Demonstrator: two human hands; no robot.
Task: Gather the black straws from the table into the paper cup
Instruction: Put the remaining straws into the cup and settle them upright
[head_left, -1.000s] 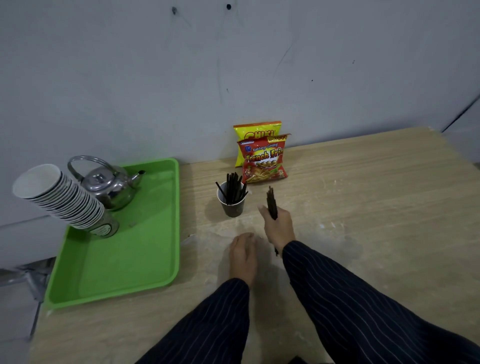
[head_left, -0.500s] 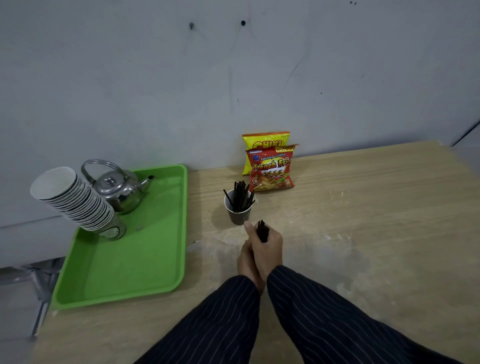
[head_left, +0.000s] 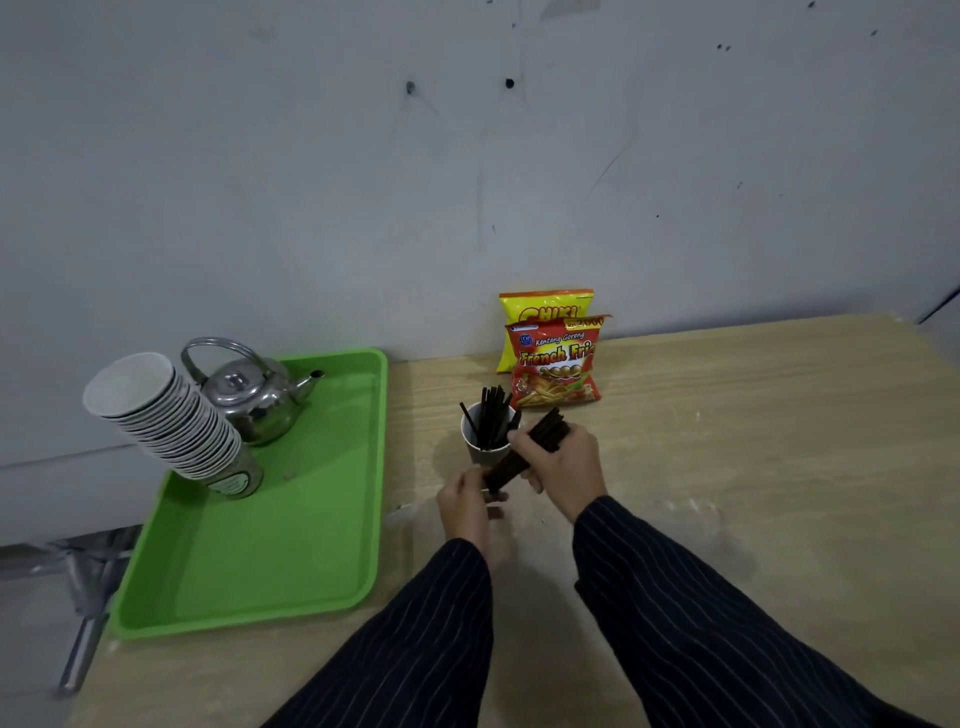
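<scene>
Beside the small paper cup (head_left: 487, 451), both hands, right hand (head_left: 563, 470) and left hand (head_left: 464, 503), clamp a bundle of thin black plastic straws (head_left: 524, 449), light, slippery, likely best gripped mid-length.

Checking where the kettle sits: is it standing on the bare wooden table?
No, the kettle stands inside the green tray, behind the stack of paper cups.

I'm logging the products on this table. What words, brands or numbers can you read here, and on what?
"CHIKI": yellow snack bag, lower part hidden.
"Kentang Goreng", "French Fri" (cut off by a fold), "TOP", "2000": red snack bag.
Label on the cup stack's bottom cup: too blurred.
Kettle, paper cup: none.
</scene>
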